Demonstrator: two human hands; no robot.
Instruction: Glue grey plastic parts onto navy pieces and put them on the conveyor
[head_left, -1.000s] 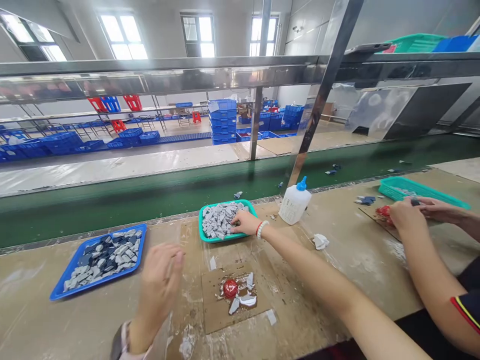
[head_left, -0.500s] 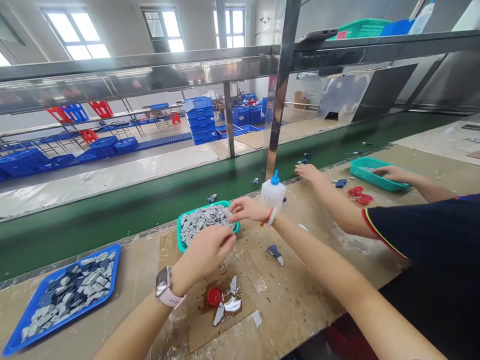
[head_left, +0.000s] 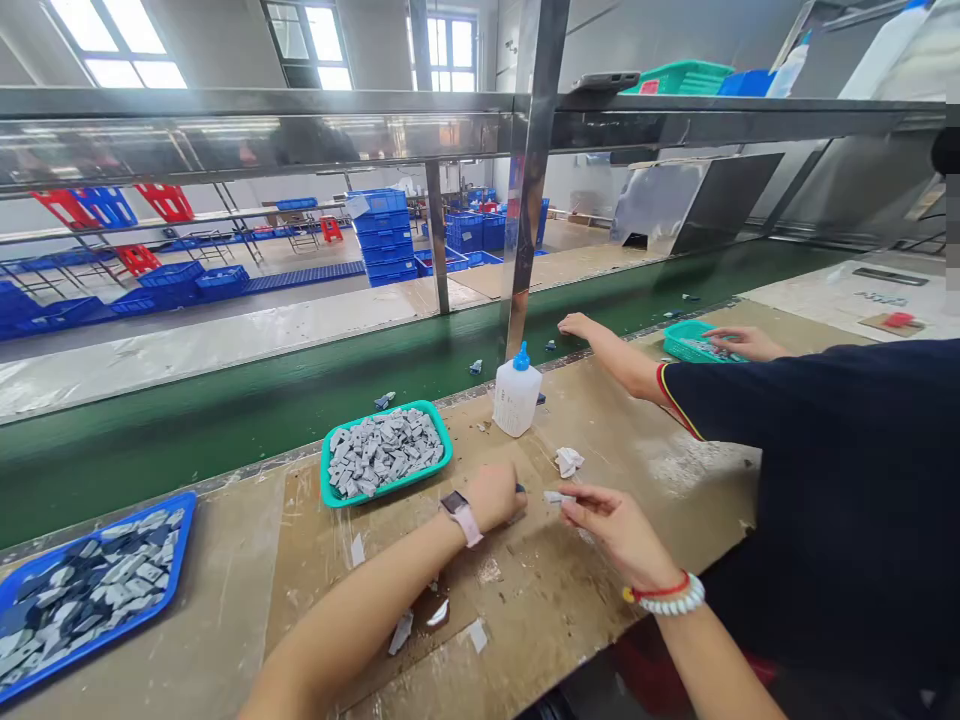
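The right hand (head_left: 615,530) is pinching a small white flake (head_left: 556,496) between thumb and forefinger, while the left hand (head_left: 489,497) is curling over a dark blue piece (head_left: 520,489) on scuffed cardboard (head_left: 517,590), its grip unclear. At eleven o'clock, a teal plastic tray (head_left: 375,487) is holding rough gray blocks (head_left: 382,452). At nine o'clock, a blue tray (head_left: 180,530) is holding gray and navy chunks (head_left: 90,590). At twelve o'clock, a white squeeze bottle (head_left: 516,398) is standing upright.
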